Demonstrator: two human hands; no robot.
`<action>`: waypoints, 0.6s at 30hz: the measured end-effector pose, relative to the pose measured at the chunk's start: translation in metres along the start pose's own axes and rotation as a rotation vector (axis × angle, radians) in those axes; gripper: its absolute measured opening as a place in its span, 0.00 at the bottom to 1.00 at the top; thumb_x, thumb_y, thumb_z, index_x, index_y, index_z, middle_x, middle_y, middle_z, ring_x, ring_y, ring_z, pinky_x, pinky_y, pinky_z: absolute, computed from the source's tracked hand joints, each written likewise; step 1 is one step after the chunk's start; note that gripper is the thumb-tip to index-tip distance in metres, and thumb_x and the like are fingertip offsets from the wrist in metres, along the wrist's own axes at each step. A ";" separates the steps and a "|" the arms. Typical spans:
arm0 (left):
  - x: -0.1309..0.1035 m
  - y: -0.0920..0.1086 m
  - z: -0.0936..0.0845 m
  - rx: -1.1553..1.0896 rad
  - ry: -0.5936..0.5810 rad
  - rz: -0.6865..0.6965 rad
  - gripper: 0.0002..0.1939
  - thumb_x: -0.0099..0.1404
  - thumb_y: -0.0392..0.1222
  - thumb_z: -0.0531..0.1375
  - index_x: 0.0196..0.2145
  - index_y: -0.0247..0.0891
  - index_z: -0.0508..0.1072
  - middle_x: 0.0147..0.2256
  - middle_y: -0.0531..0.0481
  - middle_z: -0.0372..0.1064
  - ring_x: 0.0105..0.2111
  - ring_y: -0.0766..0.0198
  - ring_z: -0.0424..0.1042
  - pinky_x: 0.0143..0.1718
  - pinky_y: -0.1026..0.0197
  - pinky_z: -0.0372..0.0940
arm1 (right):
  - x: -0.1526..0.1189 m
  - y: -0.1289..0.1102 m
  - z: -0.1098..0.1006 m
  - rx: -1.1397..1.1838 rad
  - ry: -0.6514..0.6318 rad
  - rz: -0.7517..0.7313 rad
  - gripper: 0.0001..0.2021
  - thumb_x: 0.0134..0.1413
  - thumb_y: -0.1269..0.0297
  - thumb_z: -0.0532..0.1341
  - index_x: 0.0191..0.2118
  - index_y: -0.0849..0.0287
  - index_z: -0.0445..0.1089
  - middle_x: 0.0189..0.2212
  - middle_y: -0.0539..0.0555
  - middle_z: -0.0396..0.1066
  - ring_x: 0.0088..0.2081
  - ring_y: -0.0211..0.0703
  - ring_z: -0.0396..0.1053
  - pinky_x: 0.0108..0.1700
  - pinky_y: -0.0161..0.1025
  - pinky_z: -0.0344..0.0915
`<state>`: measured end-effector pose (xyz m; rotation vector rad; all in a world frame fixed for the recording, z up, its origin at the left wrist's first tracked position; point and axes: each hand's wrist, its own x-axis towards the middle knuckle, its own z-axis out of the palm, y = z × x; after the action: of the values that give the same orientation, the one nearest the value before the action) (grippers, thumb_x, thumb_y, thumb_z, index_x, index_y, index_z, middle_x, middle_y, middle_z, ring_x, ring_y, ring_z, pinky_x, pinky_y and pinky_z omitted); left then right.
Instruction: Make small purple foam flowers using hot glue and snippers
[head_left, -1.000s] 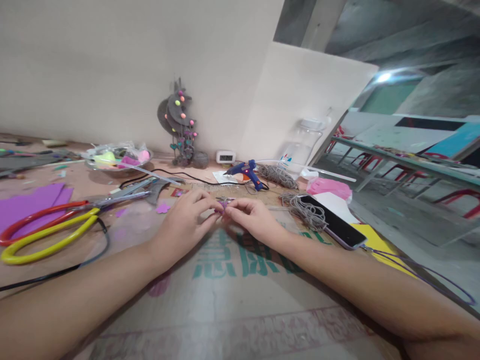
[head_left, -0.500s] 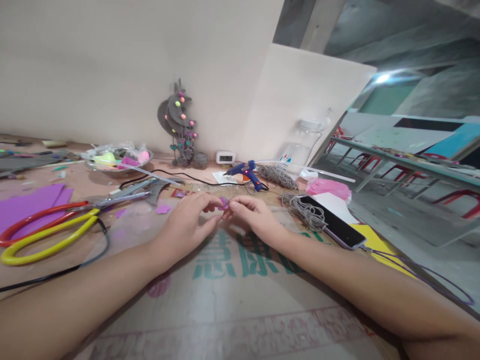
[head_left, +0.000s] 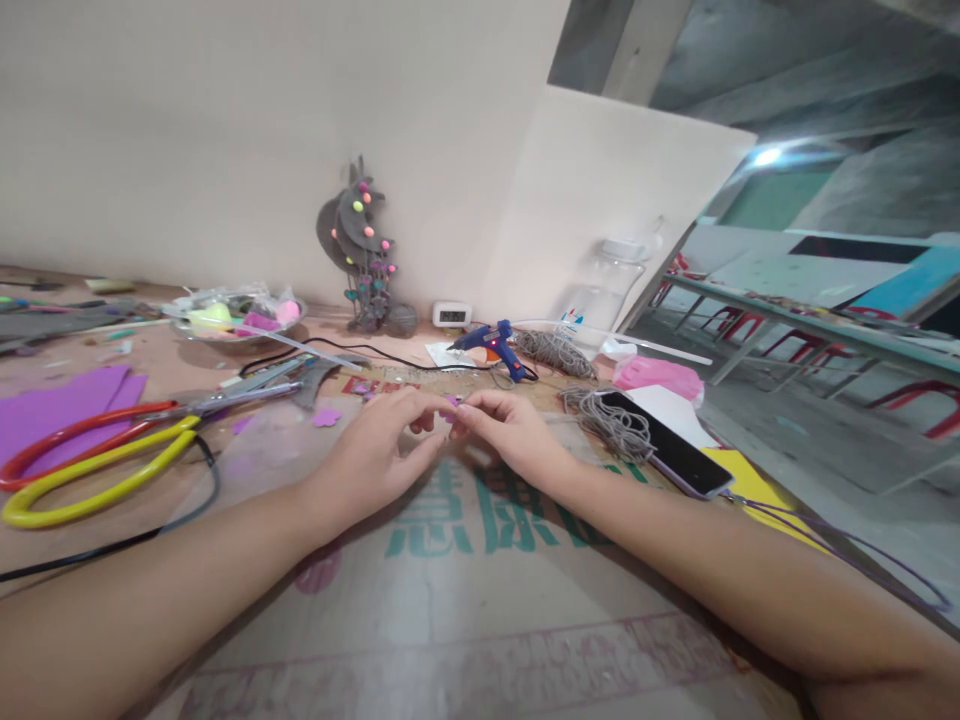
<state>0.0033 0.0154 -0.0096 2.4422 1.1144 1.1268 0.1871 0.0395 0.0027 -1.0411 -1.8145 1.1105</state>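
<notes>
Above the middle of the board, a small purple foam flower (head_left: 451,403) is pinched in the fingertips of my right hand (head_left: 510,430), mostly hidden by them. From the other side, the index fingertip of my left hand (head_left: 390,435) reaches the flower. My left thumb stands apart below it, leaving a visible gap, and the other left fingers are bent. Another purple flower cutout (head_left: 327,417) lies just beyond my left hand. Both forearms extend over the brown printed cardboard (head_left: 465,620).
Scissors (head_left: 105,465) and purple foam sheets (head_left: 67,405) lie left. A blue glue gun (head_left: 493,345) lies ahead with its black cord. Gray yarn (head_left: 611,420) overlaps a phone (head_left: 667,450) on the right. A gray moon ornament (head_left: 356,230) stands at the back wall.
My left fingers have shifted slightly, and less of the purple flower shows between the fingertips. My right hand stays in nearly the same spot, still pinching.
</notes>
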 end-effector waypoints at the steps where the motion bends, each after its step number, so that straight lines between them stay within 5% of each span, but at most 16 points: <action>1: 0.000 0.002 -0.001 -0.018 0.010 -0.002 0.13 0.62 0.37 0.53 0.45 0.41 0.66 0.33 0.51 0.65 0.34 0.64 0.65 0.40 0.59 0.60 | 0.000 0.000 0.000 0.015 0.006 0.012 0.11 0.51 0.59 0.59 0.27 0.61 0.68 0.24 0.50 0.70 0.27 0.33 0.65 0.34 0.33 0.61; 4: 0.001 0.005 -0.002 -0.083 0.123 -0.065 0.15 0.61 0.37 0.54 0.47 0.39 0.62 0.33 0.52 0.65 0.34 0.65 0.66 0.39 0.61 0.61 | 0.000 -0.001 0.001 0.040 0.018 0.040 0.11 0.51 0.59 0.59 0.26 0.62 0.68 0.23 0.49 0.69 0.25 0.32 0.65 0.33 0.32 0.61; 7: 0.005 0.001 -0.003 -0.126 0.237 -0.224 0.08 0.59 0.41 0.56 0.37 0.37 0.65 0.31 0.51 0.65 0.33 0.65 0.66 0.36 0.62 0.61 | 0.000 -0.001 0.002 0.029 0.016 0.042 0.11 0.51 0.59 0.59 0.26 0.62 0.68 0.23 0.49 0.70 0.24 0.31 0.64 0.31 0.31 0.60; 11: 0.009 -0.008 -0.005 -0.208 0.138 -0.428 0.13 0.59 0.49 0.56 0.27 0.36 0.69 0.26 0.52 0.68 0.29 0.63 0.67 0.31 0.62 0.61 | 0.000 -0.001 0.002 0.007 -0.018 0.028 0.11 0.51 0.59 0.59 0.26 0.62 0.68 0.23 0.50 0.70 0.25 0.31 0.65 0.30 0.30 0.60; 18: 0.007 -0.002 -0.007 -0.228 0.025 -0.397 0.14 0.62 0.48 0.52 0.32 0.37 0.73 0.31 0.51 0.73 0.34 0.61 0.70 0.36 0.62 0.61 | -0.002 -0.001 0.004 -0.011 -0.044 0.046 0.12 0.52 0.57 0.58 0.26 0.62 0.68 0.21 0.48 0.68 0.18 0.28 0.57 0.21 0.29 0.54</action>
<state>-0.0001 0.0210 -0.0018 1.9306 1.3211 1.0881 0.1839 0.0363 0.0022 -1.0771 -1.8413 1.1603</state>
